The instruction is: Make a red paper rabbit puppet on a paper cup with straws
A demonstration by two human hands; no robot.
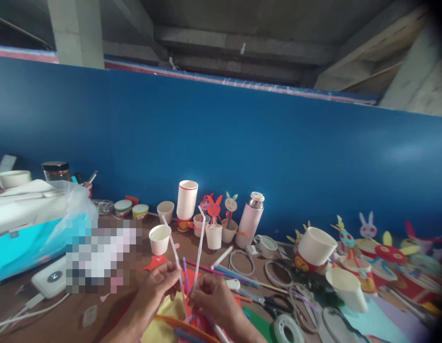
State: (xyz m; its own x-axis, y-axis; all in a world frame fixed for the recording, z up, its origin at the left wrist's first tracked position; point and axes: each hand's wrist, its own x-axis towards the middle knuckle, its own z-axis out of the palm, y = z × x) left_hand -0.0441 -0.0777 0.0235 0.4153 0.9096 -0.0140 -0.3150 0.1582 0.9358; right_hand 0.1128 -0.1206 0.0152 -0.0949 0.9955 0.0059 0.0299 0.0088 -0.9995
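My left hand (163, 281) pinches a white bendy straw (176, 257) between thumb and fingers. Close beside it on the right, my right hand (210, 293) has its fingers closed on a second white bendy straw (200, 243). Both straws stand upright with their bent ends up, and their lower ends come near each other between the hands. Under the hands lie red paper, a yellow sheet (171, 312) and several colored straws. A white paper cup (159, 239) stands just beyond my left hand.
Behind are stacked cups (187, 200), small cups with paper rabbit figures (214, 236) and a pink thermos (250, 221). Scissors (267, 301), a tape roll (288, 329) and more decorated cups lie right. A power bank (49, 277) and plastic bag (78, 205) are left.
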